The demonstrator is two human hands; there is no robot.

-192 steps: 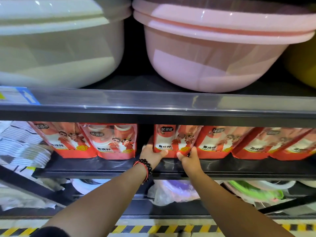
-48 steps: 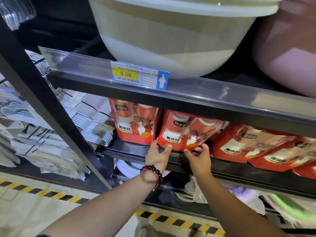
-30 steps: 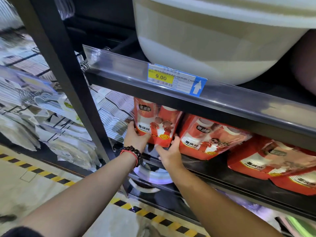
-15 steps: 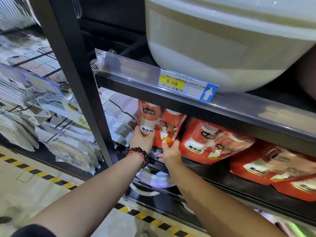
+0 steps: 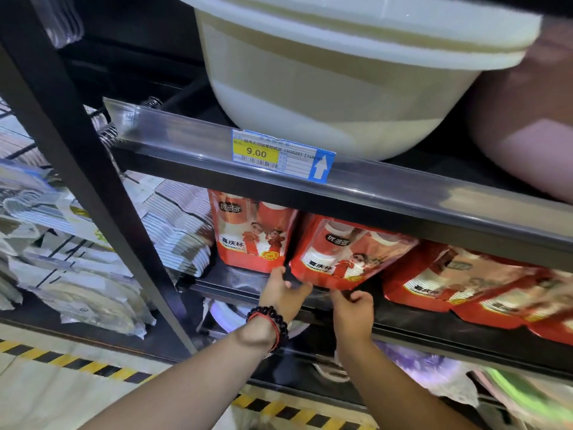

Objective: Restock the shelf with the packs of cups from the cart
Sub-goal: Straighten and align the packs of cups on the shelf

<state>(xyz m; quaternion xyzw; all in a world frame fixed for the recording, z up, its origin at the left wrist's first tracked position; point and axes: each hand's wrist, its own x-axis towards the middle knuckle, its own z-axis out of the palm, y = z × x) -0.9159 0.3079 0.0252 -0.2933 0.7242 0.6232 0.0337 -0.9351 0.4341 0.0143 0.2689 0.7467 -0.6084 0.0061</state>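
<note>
Red packs of cups stand in a row on the black shelf [image 5: 434, 332]. The leftmost pack [image 5: 251, 234] is upright beside the white packets. The second pack [image 5: 347, 252] leans to the right. My left hand [image 5: 283, 294], with a bead bracelet on the wrist, pinches that second pack's lower left corner, thumb up between the two packs. My right hand [image 5: 352, 308] sits just under the same pack's bottom edge, fingers loosely curled, holding nothing. More red packs [image 5: 465, 280] lie tilted further right.
A cream basin [image 5: 325, 88] and a pink basin [image 5: 527, 119] sit on the upper shelf, whose rail carries a 9.00 price tag [image 5: 279, 156]. A black upright [image 5: 93, 197] stands to the left, with white packets [image 5: 179, 225] beside it. Yellow-black tape [image 5: 77, 364] marks the floor.
Both hands have left the leftmost pack, which now stands upright, and shifted right to the bottom of the second pack. The view has moved slightly right.
</note>
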